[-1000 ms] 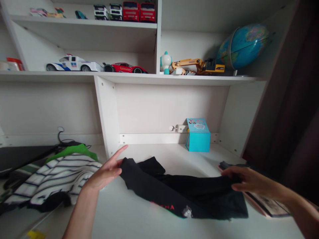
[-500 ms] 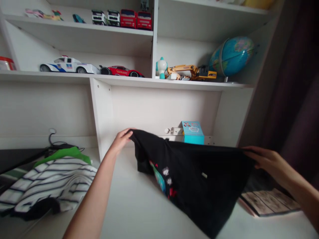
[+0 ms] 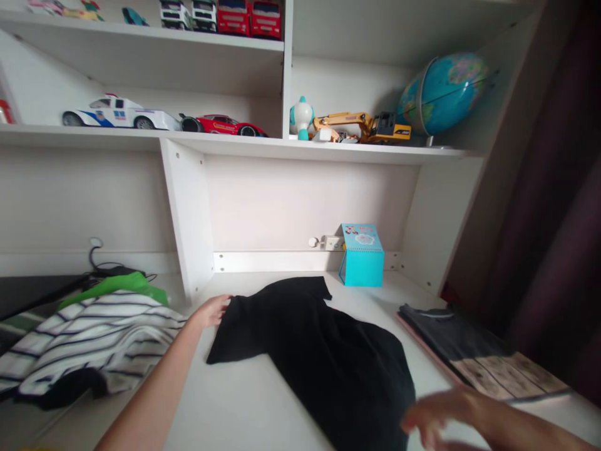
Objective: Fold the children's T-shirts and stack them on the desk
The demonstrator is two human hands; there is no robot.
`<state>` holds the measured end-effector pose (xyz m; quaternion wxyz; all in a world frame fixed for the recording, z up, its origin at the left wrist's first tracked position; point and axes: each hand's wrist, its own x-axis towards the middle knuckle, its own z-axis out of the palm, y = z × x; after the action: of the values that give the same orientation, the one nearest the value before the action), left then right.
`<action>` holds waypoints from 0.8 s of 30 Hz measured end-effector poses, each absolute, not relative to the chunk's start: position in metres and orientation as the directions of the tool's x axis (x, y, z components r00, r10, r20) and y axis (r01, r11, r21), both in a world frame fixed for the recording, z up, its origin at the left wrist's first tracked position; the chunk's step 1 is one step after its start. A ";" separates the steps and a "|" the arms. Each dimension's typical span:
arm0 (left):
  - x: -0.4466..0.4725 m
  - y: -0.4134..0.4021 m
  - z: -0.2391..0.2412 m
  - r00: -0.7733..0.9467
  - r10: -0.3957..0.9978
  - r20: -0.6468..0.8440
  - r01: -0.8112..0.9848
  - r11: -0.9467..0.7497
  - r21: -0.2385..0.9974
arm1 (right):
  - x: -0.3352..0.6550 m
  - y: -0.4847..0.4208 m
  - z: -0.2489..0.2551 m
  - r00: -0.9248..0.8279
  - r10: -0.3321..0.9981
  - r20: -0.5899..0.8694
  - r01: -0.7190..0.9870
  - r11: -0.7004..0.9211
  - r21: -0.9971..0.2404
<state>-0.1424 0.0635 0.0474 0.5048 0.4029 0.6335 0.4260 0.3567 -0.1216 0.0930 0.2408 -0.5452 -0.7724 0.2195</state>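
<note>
A black T-shirt [image 3: 323, 351] lies spread on the white desk, its printed side out of sight. One short sleeve points to the left and another toward the back. At the left sleeve's edge, the fingertips of my left hand [image 3: 213, 311] touch the fabric with the fingers stretched out. My right hand [image 3: 444, 410], a little blurred, is beside the shirt's lower right edge; its fingers are bent and apart, with nothing visible in them.
Folded grey clothing with a wood-look print [image 3: 511, 376] lies on the right. A striped garment [image 3: 113, 332] and a green one [image 3: 117, 288] are heaped at left. Behind the shirt stands a blue desk calendar [image 3: 361, 266]. The shelf [image 3: 235, 145] above holds toy vehicles and a globe [image 3: 446, 94].
The T-shirt, held up between both hands before, now lies on the desk. My right hand has let go and moved down and left; my left hand has lowered and moved slightly left.
</note>
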 end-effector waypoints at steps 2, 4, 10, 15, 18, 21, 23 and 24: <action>-0.139 0.063 0.038 -0.205 0.930 -0.305 0.149 0.337 0.929 | 0.337 -0.086 0.089 -0.411 0.911 -0.032 0.763 0.325 -0.559; -0.136 0.064 0.035 -0.210 0.941 -0.266 0.264 0.317 0.911 | 0.317 -0.041 0.085 -0.446 0.895 -0.027 0.771 0.368 -0.520; -0.132 0.069 0.027 -0.224 0.970 -0.098 0.423 0.187 0.887 | 0.254 0.084 0.063 -0.237 0.971 0.002 0.862 0.212 -0.461; -0.135 0.061 0.018 -0.151 0.987 -0.050 0.409 0.109 0.906 | 0.207 0.132 0.035 -0.003 1.000 -0.024 0.868 -0.009 -0.497; -0.138 0.057 0.018 -0.011 0.995 -0.102 0.375 0.098 0.922 | 0.192 0.141 0.022 0.082 0.995 -0.050 0.844 -0.096 -0.528; -0.141 0.056 0.022 0.054 0.990 -0.129 0.401 0.096 0.911 | 0.190 0.145 0.020 0.087 0.993 -0.080 0.800 -0.118 -0.589; -0.147 0.057 0.028 -0.030 0.993 -0.114 0.465 0.115 0.878 | 0.198 0.148 0.030 0.075 0.995 -0.070 0.753 -0.102 -0.650; -0.150 0.058 0.032 -0.100 0.990 -0.097 0.509 0.135 0.850 | 0.206 0.149 0.039 0.074 0.996 -0.052 0.723 -0.089 -0.685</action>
<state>-0.1503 0.0581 0.0323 0.3595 0.5662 0.6619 0.3347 0.2057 0.1494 0.0393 0.2538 -0.6873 -0.6254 0.2684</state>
